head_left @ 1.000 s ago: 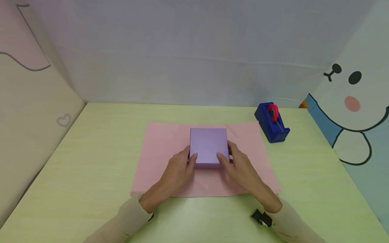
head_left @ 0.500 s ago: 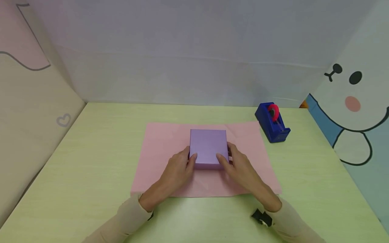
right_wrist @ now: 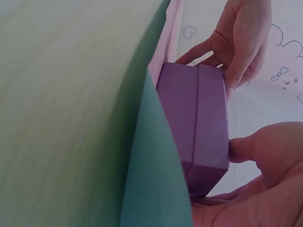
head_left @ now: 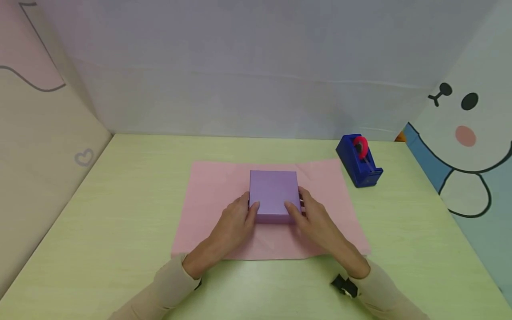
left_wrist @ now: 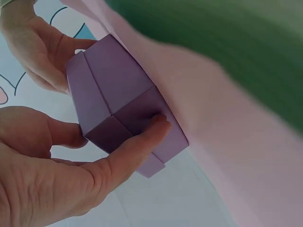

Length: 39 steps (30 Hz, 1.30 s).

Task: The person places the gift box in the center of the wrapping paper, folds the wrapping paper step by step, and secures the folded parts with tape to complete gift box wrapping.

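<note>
A square purple lidded box (head_left: 274, 191) sits on a sheet of pink paper (head_left: 216, 182), near its middle. My left hand (head_left: 234, 222) grips the box's left side, its thumb on the near left corner of the lid. On the opposite side my right hand (head_left: 318, 222) holds it the same way, thumb over the near right corner. In the left wrist view a finger lies along the side of the box (left_wrist: 120, 85), across the lid seam. The right wrist view shows the lid seam running along the front of the box (right_wrist: 194, 113). Several fingertips are hidden behind it.
A blue tape dispenser (head_left: 358, 162) with a red-cored roll stands to the right, just beyond the paper's far right corner. The pale wooden table (head_left: 132, 191) runs back to a white wall (head_left: 256, 102). In the right wrist view the paper's near edge curls up, showing a green underside (right_wrist: 154, 165).
The far edge of the box has come very slightly nearer and lower since a second ago. Both hands keep their grip in nearly the same place.
</note>
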{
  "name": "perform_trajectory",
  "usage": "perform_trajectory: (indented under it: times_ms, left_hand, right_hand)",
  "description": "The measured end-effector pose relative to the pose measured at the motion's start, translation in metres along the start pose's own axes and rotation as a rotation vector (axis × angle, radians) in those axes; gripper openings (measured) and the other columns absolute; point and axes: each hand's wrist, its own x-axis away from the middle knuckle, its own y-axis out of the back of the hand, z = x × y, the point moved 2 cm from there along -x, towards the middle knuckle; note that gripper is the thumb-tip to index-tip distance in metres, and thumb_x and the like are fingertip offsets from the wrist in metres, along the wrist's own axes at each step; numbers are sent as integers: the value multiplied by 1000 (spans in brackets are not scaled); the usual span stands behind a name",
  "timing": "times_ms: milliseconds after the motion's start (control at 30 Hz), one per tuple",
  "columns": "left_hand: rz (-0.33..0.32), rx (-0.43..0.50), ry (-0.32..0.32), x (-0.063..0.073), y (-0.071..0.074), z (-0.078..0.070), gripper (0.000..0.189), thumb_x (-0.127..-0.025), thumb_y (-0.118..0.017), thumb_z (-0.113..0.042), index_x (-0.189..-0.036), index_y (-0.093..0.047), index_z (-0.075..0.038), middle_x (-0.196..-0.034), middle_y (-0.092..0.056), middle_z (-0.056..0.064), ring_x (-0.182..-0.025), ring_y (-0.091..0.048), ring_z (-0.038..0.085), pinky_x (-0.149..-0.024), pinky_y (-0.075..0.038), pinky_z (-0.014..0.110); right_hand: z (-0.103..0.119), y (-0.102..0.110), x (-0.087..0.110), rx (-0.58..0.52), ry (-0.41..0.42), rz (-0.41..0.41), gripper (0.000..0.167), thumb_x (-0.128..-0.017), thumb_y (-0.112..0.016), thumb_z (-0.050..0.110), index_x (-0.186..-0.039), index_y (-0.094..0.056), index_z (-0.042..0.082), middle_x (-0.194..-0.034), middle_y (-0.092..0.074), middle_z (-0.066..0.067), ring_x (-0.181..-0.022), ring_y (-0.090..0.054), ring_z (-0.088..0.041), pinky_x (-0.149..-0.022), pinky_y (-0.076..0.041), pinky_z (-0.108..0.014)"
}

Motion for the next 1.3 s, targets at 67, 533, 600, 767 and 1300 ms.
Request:
perform_trajectory:
  times_ms: [67,533,600,767,1300]
  left_hand:
    - [23,-4,14,0,-1,0,22,-108,-52,-14,-111,-56,7,-90,-62,15,-88,-64,30,-75,-56,47]
    - [77,18,55,1,-5,4,36,-111,-44,-19,-125,-51,13,-108,-64,26,-106,-65,38,-89,-55,52]
    - [81,23,58,1,-5,5,37,-112,-44,-19,-127,-50,14,-111,-63,27,-108,-65,38,-91,-55,52]
    - [98,36,71,0,-7,6,44,-112,-42,-22,-135,-46,16,-121,-61,30,-117,-62,41,-99,-52,53]
    - [-113,-110,-159,1,-4,5,52,-104,-62,-16,-141,-47,17,-140,-49,31,-133,-48,42,-112,-42,51]
  right_hand:
    - [-1,-1,0,1,4,0,55,-107,-57,19,-147,-37,-14,-139,-55,-34,-124,-60,-44,-95,-55,-53]
    - [-4,-2,-1,26,-20,16,60,-109,-53,23,-151,-31,-14,-146,-48,-36,-132,-54,-45,-98,-53,-56]
    - [-5,-2,-1,27,-22,18,61,-109,-52,24,-151,-30,-14,-147,-47,-36,-133,-53,-45,-99,-52,-56]
    - [-6,-2,-1,40,-25,19,61,-110,-52,25,-152,-30,-14,-148,-46,-35,-134,-52,-44,-99,-52,-56]
    - [-6,-3,-1,64,-41,8,63,-110,-52,28,-152,-30,-13,-146,-48,-35,-132,-54,-44,-101,-51,-57]
